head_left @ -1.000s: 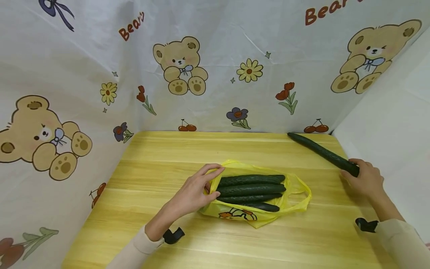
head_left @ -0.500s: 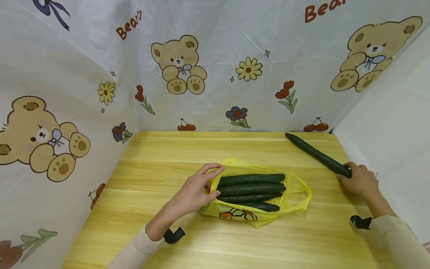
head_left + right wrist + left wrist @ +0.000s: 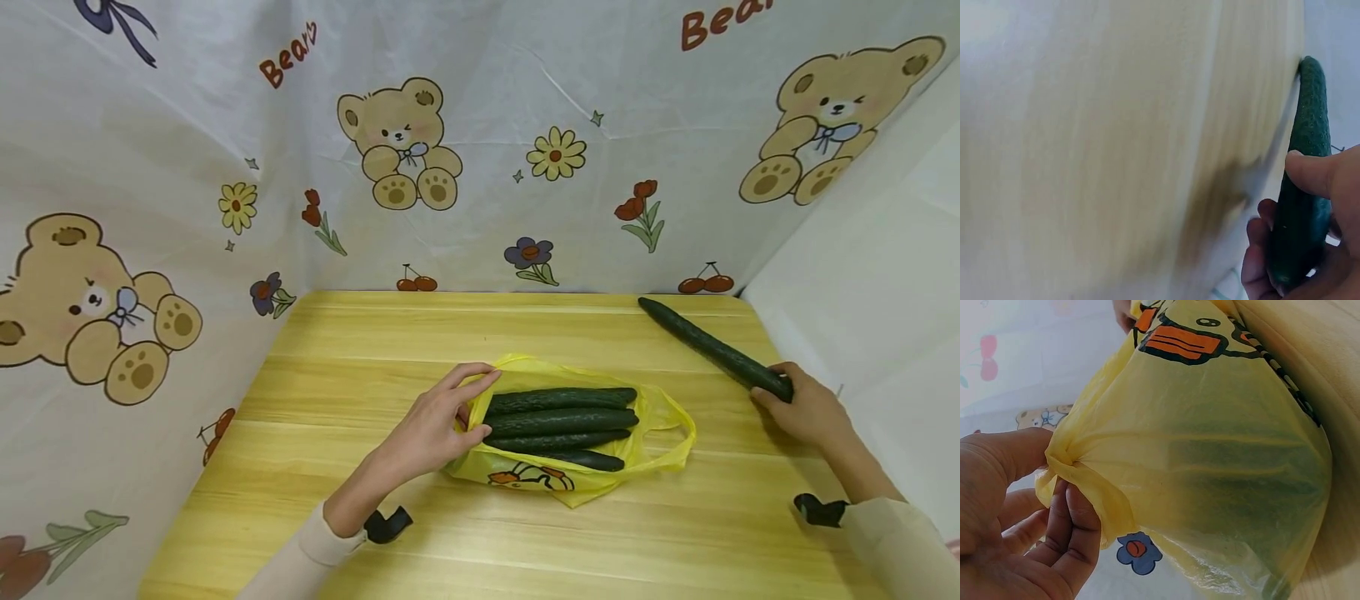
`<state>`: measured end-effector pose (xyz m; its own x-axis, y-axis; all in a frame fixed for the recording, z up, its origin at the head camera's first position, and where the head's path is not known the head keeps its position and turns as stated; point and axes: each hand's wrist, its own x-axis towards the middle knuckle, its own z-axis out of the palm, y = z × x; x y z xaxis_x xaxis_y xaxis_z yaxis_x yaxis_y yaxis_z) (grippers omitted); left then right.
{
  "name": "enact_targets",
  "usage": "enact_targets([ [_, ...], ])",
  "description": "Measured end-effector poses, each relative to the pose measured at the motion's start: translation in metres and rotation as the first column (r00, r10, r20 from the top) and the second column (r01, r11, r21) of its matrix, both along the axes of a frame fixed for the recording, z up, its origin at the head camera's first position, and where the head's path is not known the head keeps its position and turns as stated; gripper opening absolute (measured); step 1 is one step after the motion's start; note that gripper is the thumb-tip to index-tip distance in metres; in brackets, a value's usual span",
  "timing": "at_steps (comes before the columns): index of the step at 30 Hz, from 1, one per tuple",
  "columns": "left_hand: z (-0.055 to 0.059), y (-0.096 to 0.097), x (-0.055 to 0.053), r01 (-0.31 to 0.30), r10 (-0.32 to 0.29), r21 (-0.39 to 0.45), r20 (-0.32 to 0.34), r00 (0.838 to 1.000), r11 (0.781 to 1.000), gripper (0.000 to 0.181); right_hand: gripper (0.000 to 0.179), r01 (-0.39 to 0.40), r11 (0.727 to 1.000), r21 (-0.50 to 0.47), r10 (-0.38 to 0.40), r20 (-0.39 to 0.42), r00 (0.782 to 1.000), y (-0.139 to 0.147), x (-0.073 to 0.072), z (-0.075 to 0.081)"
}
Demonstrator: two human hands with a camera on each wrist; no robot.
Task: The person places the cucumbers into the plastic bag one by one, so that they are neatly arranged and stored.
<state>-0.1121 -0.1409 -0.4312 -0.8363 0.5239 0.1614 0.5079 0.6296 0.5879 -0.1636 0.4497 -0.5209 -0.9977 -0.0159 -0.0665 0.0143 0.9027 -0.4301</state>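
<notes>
A yellow plastic bag (image 3: 651,450) lies at the middle of the table with its mouth spread and several dark green cucumbers (image 3: 562,421) side by side inside. My left hand (image 3: 431,429) pinches the bag's left edge; in the left wrist view, thumb and fingers (image 3: 1075,519) gather the yellow film (image 3: 1147,444). Far to the right, my right hand (image 3: 810,408) grips the near end of a single cucumber (image 3: 712,346), whose far tip points toward the back edge. The right wrist view shows thumb and fingers curled round this cucumber (image 3: 1310,125).
The pale wooden table (image 3: 360,333) ends at a back cloth (image 3: 480,225) printed with bears and flowers. Similar cloth hangs on the left, and a white sheet (image 3: 885,292) rises close beside the right hand. A black strap end (image 3: 388,525) sticks out at the left wrist.
The right hand and its cucumber shifted slightly left, then slightly right again in the last half second. The left hand, the bag and the cucumbers inside stay in place.
</notes>
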Motion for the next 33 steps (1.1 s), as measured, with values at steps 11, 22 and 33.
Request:
enact_targets([
  [11, 0.000, 0.001, 0.000, 0.003, -0.003, 0.013, 0.002, 1.000, 1.000, 0.078, 0.060, 0.000, 0.996, -0.087, -0.012, -0.139, 0.990, -0.005, 0.004, 0.013],
  [22, 0.000, 0.001, 0.001, 0.004, -0.004, 0.018, 0.017, 1.000, 1.000, 0.078, 0.068, 0.079, 0.978, -0.194, -0.096, -0.083, 0.992, -0.011, 0.015, 0.026],
  [33, -0.002, -0.001, 0.002, -0.002, 0.002, 0.008, 0.008, 1.000, 1.000, 0.079, 0.072, 0.096, 0.971, -0.218, -0.108, -0.045, 0.993, -0.006, 0.028, 0.034],
])
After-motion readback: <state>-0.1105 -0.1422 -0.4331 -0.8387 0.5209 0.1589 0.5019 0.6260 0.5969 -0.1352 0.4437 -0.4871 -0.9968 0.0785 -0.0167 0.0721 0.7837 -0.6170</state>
